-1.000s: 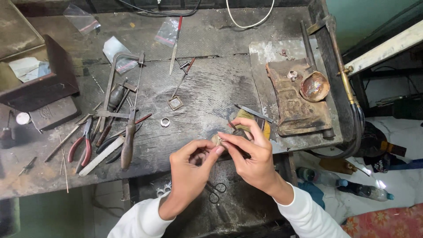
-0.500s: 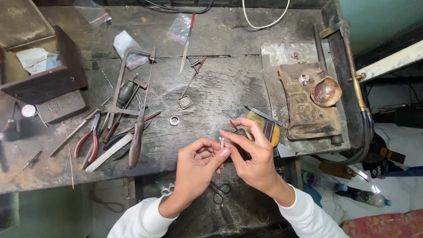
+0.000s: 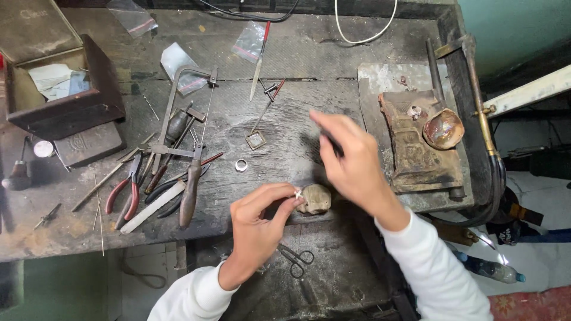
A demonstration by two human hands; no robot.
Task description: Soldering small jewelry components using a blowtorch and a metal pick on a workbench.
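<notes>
1. Left hand (image 3: 256, 223) pinches a small pale piece (image 3: 297, 193) at frame centre-bottom, against the wooden peg (image 3: 315, 199).
2. Right hand (image 3: 351, 163), blurred, closed around a thin dark tool (image 3: 334, 144), sits just upper right of the piece.

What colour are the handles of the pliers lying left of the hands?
Red, on the pliers; clearest in the head view.

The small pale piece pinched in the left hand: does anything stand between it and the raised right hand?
Nothing visible does. The left hand pinches the small pale piece against the worn bench peg. The right hand is blurred above and to the right, with only bare workbench showing in the gap.
</notes>
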